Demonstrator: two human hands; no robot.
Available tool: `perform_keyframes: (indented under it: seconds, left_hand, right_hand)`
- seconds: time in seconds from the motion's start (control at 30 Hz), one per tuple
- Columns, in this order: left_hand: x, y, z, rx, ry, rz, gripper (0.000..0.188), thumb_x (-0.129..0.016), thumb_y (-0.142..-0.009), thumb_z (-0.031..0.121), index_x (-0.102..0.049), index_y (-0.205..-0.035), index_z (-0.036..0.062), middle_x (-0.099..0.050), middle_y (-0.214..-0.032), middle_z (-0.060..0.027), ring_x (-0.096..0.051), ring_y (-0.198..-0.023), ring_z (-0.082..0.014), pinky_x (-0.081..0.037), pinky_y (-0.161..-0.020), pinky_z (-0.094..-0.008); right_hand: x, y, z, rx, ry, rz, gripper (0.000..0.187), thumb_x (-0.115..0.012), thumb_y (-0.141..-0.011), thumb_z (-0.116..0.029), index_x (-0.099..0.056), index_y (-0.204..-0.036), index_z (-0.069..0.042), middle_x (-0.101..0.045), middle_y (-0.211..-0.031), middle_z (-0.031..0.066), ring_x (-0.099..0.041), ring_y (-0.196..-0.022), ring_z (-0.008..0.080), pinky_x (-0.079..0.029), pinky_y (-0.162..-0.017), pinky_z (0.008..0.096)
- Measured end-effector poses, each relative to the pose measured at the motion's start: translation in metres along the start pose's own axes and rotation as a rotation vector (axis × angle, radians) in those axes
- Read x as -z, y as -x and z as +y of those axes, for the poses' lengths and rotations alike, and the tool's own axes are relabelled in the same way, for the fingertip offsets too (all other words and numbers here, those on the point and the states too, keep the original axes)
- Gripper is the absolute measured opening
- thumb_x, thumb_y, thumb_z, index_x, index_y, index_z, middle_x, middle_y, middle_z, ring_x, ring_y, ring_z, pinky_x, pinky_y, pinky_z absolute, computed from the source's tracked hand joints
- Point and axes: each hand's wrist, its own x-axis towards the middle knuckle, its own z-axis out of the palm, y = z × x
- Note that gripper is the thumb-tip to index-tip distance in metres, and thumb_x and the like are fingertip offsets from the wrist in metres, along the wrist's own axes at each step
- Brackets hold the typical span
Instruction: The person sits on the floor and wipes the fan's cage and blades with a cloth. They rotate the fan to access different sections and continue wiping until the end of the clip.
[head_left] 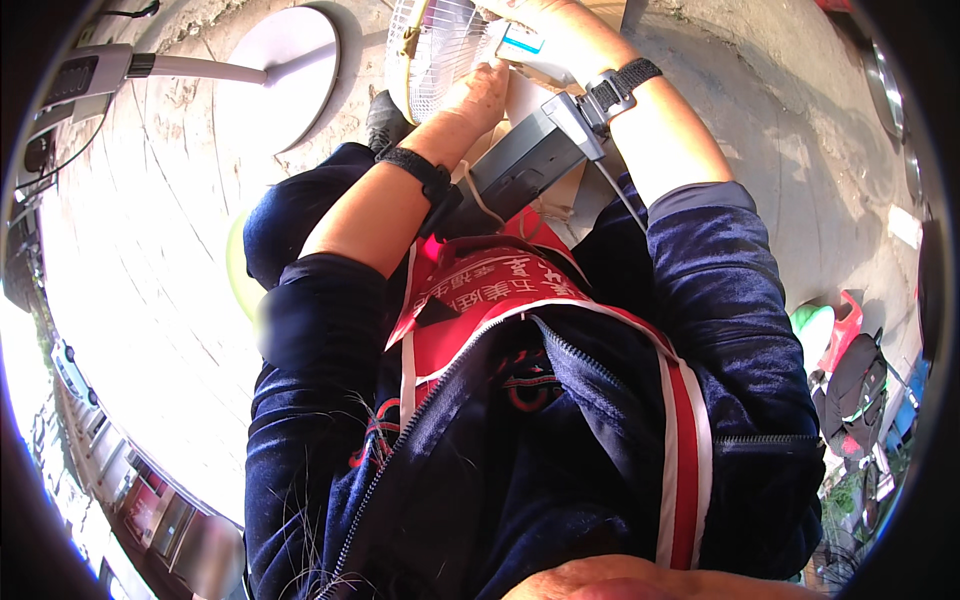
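A fan head with a round white wire grille (432,62) stands at the top of the view, with a yellowish tie on its rim. My left hand (478,98) is closed at the back of the grille, its fingers bent against the fan. Higher up, my right hand (552,18) reaches over the fan's rear; the picture's edge cuts off its fingertips. Between my hands shows a white part with a blue-marked label (524,40). Below my wrists, a dark grey post (522,165) slants up from my lap to the right.
A round pale base (285,80) with a grey pole (205,67) lies on the concrete floor at the far left. Cardboard (566,190) lies below the post. A black bag (855,390) and a green-and-white round thing (812,330) sit at the right. A red apron (500,280) covers my lap.
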Motion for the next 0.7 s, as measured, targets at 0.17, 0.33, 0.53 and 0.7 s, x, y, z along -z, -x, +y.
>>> perform_keyframes:
  seconds: [0.17,0.33,0.53,0.7]
  left_hand:
    - [0.011,-0.004,0.000,0.005,0.033,-0.076,0.028,-0.053,-0.088,0.004,-0.054,-0.114,-0.0036,-0.067,-0.102,-0.0224,-0.068,-0.094,-0.0354,-0.056,-0.081,-0.0402]
    - [0.013,-0.005,0.009,0.102,-0.034,-0.161,0.025,-0.053,-0.090,0.007,-0.059,-0.111,-0.0035,-0.069,-0.102,-0.0215,-0.069,-0.096,-0.0353,-0.056,-0.081,-0.0397]
    - [0.006,-0.021,0.006,0.278,0.047,-0.262,0.030,-0.048,-0.093,0.018,-0.066,-0.113,0.0041,-0.069,-0.109,-0.0188,-0.067,-0.102,-0.0351,-0.054,-0.087,-0.0413]
    - [0.024,-0.017,0.018,0.231,-0.023,-0.336,0.036,-0.050,-0.093,0.029,-0.067,-0.117,0.0085,-0.065,-0.122,-0.0178,-0.065,-0.109,-0.0323,-0.052,-0.094,-0.0411]
  right_hand:
    - [0.002,0.000,-0.002,-0.003,0.039,-0.016,0.052,-0.060,-0.090,-0.046,-0.055,-0.129,-0.011,-0.052,-0.134,0.0096,-0.036,-0.135,0.0342,-0.032,-0.108,0.0524]
    - [0.004,0.001,-0.004,0.000,-0.011,-0.004,0.052,-0.059,-0.090,-0.047,-0.056,-0.129,-0.013,-0.052,-0.135,0.0084,-0.035,-0.136,0.0340,-0.031,-0.108,0.0531]
    - [-0.002,0.003,-0.004,-0.056,0.044,-0.039,0.052,-0.058,-0.090,-0.048,-0.056,-0.129,-0.013,-0.052,-0.135,0.0084,-0.036,-0.135,0.0350,-0.030,-0.107,0.0556]
    - [0.003,0.003,-0.003,-0.035,-0.010,-0.074,0.054,-0.057,-0.091,-0.050,-0.054,-0.131,-0.015,-0.049,-0.138,0.0077,-0.036,-0.135,0.0344,-0.029,-0.106,0.0587]
